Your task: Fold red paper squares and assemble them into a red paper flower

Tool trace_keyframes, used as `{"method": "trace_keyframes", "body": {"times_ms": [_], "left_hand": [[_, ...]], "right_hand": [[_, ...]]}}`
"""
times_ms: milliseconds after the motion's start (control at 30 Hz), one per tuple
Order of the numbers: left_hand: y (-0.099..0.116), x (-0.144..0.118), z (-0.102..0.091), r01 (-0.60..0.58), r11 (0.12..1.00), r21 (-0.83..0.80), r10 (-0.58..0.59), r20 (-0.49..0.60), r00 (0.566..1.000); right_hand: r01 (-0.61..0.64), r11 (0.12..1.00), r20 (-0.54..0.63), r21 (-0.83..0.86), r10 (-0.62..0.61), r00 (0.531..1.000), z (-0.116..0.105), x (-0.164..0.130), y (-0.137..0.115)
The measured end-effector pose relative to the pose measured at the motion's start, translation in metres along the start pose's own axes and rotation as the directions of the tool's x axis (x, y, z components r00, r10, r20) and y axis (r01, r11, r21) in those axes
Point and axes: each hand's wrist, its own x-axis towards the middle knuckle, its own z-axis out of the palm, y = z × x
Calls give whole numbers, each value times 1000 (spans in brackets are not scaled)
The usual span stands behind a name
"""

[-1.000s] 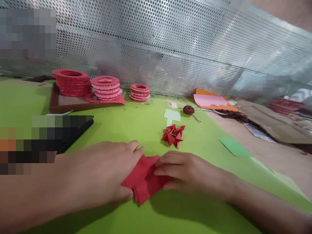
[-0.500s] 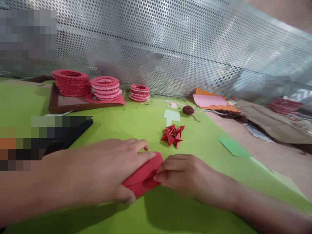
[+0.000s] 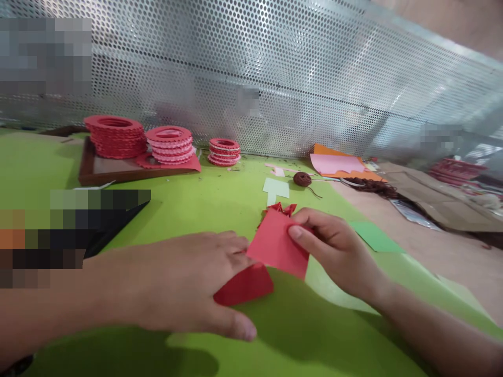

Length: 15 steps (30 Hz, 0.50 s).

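Observation:
My right hand [image 3: 338, 248] pinches a red paper square [image 3: 278, 242] between thumb and fingers and holds it lifted, tilted above the green table [image 3: 220, 201]. My left hand [image 3: 184, 280] lies palm down on a small stack of red paper [image 3: 244, 285] flat on the table, fingers spread over its left part. Just behind the lifted sheet, a pile of small folded red paper pieces [image 3: 281, 208] is mostly hidden.
A wooden tray [image 3: 113, 170] at the back left carries stacks of red and pink paper rings [image 3: 116, 136]; a smaller ring stack [image 3: 225, 151] stands beside it. Brown twine ball [image 3: 302, 179], pale paper scraps [image 3: 276, 187], a green card [image 3: 375, 235], pink and orange sheets [image 3: 338, 163], perforated metal wall [image 3: 275, 78] behind.
My right hand has lifted one red sheet off the stack and raised it up and away from me. My left hand stayed pressing on the remaining red paper.

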Motion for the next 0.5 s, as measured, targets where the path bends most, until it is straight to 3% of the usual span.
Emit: {"method": "trace_keyframes", "body": {"times_ms": [100, 200, 267, 367, 500], "left_hand": [[3, 7, 9, 118, 969, -216, -105, 72, 992], [3, 16, 24, 240, 843, -482, -290, -30, 957], [-1, 20, 34, 183, 757, -627, -284, -64, 957], [-5, 24, 43, 153, 677, -720, -289, -69, 955], [-6, 22, 45, 162, 672, -723, -297, -62, 953]], "right_hand": [[-122, 990, -11, 76, 123, 992, 2, 2, 2], [-99, 992, -67, 81, 105, 992, 6, 1, 6], [-3, 1000, -122, 11, 4, 993, 9, -2, 8], [222, 948, -127, -226, -255, 959, 10, -7, 9], [442, 808, -17, -389, -486, 874, 10, -12, 10]]}}
